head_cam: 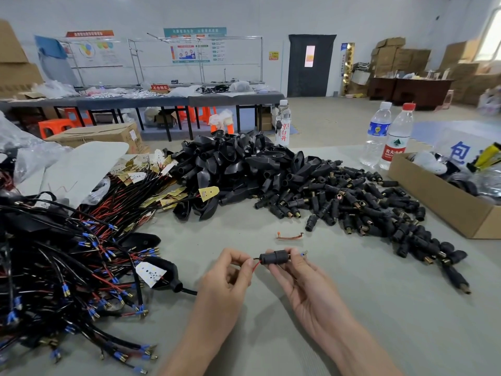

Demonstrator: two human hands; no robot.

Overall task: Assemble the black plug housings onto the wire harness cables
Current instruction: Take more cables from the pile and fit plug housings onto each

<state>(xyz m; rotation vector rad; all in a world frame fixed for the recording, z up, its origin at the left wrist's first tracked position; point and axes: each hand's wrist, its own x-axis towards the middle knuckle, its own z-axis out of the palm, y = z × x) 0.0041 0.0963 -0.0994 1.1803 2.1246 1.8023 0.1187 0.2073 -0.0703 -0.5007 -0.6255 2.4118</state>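
My right hand (298, 275) pinches a small black plug housing (273, 257) between thumb and fingertips. A blue-tipped terminal (304, 253) sticks out of the housing's right end. My left hand (230, 272) pinches the red and black wire (256, 263) just left of the housing. That wire runs down behind my left hand to a black lamp shell with a white LED board (158, 272). A heap of loose black plug housings (366, 210) lies to the right. A tangle of wire harness cables (67, 267) with blue terminals covers the left.
A pile of larger black shells (238, 164) sits at centre back. A cardboard box (444, 202) stands at the right, with water bottles (393, 137) behind it. A small copper clip (290, 236) lies on the grey table (352, 321) ahead of my hands.
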